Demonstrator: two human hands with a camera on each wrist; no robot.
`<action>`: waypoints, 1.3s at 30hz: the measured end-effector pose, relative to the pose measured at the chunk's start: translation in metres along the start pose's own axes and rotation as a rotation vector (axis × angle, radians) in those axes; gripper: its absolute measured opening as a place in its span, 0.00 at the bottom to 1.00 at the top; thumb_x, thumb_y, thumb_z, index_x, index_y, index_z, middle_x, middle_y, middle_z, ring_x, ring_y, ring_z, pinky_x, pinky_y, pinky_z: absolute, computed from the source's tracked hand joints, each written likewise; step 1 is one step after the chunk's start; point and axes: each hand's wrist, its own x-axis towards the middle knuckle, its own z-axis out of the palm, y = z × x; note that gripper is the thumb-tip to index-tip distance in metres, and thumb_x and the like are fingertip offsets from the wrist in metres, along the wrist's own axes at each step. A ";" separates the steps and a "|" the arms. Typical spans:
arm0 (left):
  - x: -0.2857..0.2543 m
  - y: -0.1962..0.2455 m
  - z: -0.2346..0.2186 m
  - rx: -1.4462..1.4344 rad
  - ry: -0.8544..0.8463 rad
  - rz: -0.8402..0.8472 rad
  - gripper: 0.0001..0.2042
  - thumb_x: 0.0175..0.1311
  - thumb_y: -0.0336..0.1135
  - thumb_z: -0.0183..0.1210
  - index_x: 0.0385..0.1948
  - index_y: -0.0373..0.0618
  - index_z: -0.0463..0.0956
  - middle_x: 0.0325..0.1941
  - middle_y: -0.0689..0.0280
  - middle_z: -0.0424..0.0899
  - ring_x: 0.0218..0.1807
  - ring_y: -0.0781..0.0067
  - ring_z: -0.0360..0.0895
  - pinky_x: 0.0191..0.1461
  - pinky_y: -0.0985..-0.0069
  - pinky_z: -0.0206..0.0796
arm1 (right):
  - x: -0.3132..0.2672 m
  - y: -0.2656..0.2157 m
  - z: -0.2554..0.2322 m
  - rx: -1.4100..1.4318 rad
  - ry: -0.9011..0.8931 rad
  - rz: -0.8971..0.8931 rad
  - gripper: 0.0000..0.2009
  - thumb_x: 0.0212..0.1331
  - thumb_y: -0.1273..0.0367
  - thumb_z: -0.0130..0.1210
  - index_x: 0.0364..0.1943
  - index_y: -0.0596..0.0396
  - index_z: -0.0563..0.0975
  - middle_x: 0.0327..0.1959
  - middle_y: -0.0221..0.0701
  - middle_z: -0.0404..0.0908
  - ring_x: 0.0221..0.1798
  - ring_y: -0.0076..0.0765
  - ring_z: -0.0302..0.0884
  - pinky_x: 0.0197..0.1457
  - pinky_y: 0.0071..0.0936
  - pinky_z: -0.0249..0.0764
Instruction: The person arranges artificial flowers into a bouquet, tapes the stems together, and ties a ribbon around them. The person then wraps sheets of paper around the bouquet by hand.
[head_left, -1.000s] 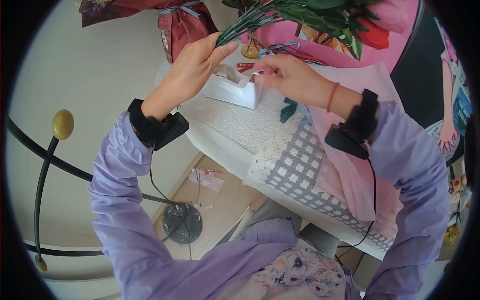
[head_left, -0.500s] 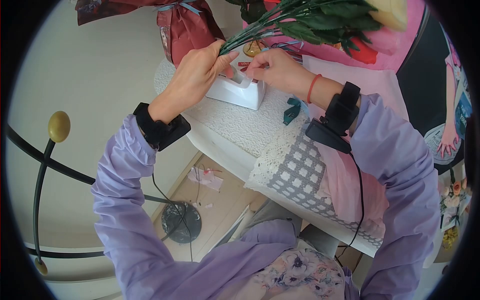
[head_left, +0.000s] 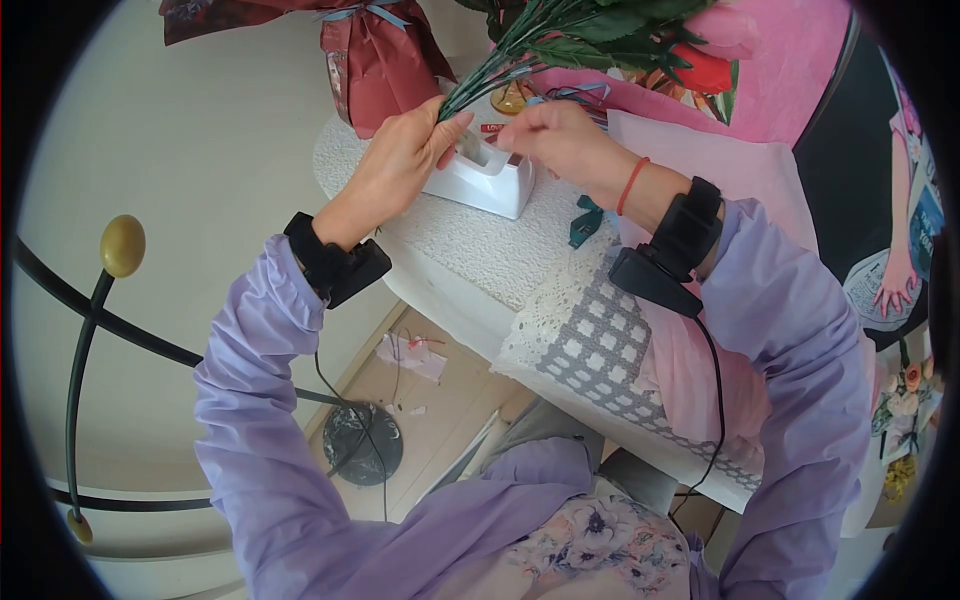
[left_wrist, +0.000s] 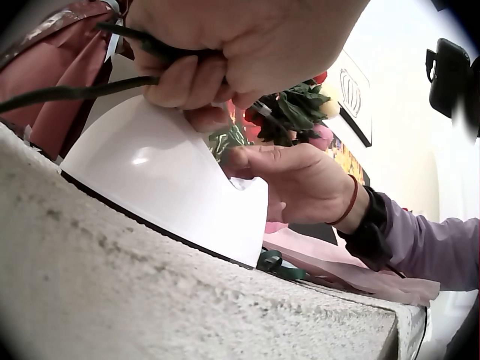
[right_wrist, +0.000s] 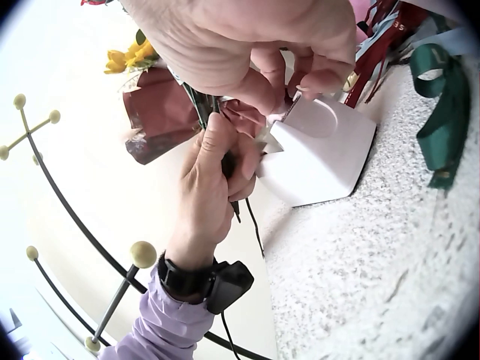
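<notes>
My left hand [head_left: 400,160] grips a bundle of green flower stems [head_left: 490,75]; leaves and blooms extend to the upper right. Just below it, a white tape dispenser [head_left: 490,188] stands on the textured white tabletop, its tape roll [head_left: 467,148] partly covered by the left fingers. At the dispenser's cutting end is my right hand [head_left: 570,140], thumb and forefinger pinched together at the tape. The clear tape itself barely shows. In the right wrist view, the right fingertips [right_wrist: 307,88] sit right at the cutter edge.
Behind stands a bouquet in dark red wrapping [head_left: 380,80] with a blue ribbon. A green ribbon [head_left: 586,222], pink paper [head_left: 720,190] and a grey-and-white cloth [head_left: 600,345] lie toward the right. A black metal stand [head_left: 140,335] with yellow knobs curves up at left.
My right hand has moved left and slightly down to the dispenser's cutting end. The left hand keeps its grip on the stems; the blooms dipped, then rose again.
</notes>
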 end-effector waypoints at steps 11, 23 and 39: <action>0.004 -0.008 0.005 -0.035 0.078 -0.023 0.16 0.65 0.45 0.44 0.32 0.36 0.67 0.16 0.61 0.65 0.20 0.65 0.63 0.27 0.71 0.57 | -0.031 -0.003 -0.020 0.125 0.040 0.049 0.08 0.55 0.64 0.51 0.33 0.50 0.77 0.27 0.17 0.71 0.29 0.14 0.61 0.28 0.13 0.55; 0.006 -0.009 0.004 -0.055 0.046 -0.045 0.16 0.65 0.44 0.44 0.30 0.35 0.66 0.17 0.61 0.64 0.20 0.68 0.61 0.27 0.71 0.56 | -0.053 0.010 -0.043 0.099 -0.008 0.100 0.07 0.51 0.66 0.55 0.31 0.52 0.77 0.23 0.19 0.72 0.25 0.13 0.61 0.25 0.14 0.56; 0.007 -0.007 0.002 -0.023 0.030 -0.074 0.16 0.66 0.44 0.44 0.31 0.36 0.66 0.18 0.61 0.65 0.22 0.67 0.63 0.28 0.71 0.57 | -0.021 0.058 -0.029 -0.385 0.101 0.057 0.05 0.47 0.72 0.58 0.26 0.59 0.77 0.21 0.27 0.76 0.23 0.19 0.70 0.24 0.16 0.65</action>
